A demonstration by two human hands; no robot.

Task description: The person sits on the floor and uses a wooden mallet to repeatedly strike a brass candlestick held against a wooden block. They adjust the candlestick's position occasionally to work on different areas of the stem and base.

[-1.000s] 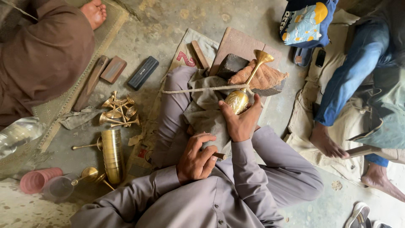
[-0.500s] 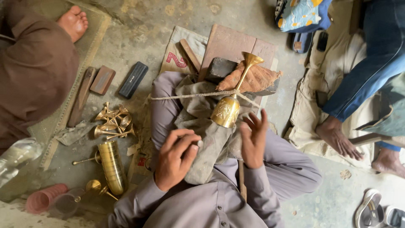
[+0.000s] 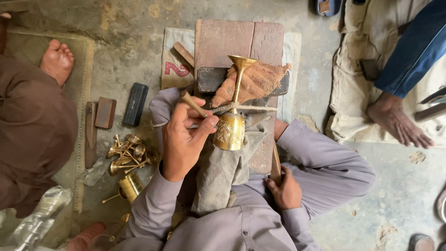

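Left hand [image 3: 183, 139] closed around wooden-handled tool [image 3: 194, 104], tip against brass goblet [image 3: 231, 125]. Goblet lying on grey cloth [image 3: 223, 169] over lap, stem toward wooden board [image 3: 239, 42], held under cord [image 3: 253, 108]. Right hand [image 3: 284, 191] gripping wooden stick [image 3: 276, 162] beside knee. Brass pieces [image 3: 125, 151] on floor, left.
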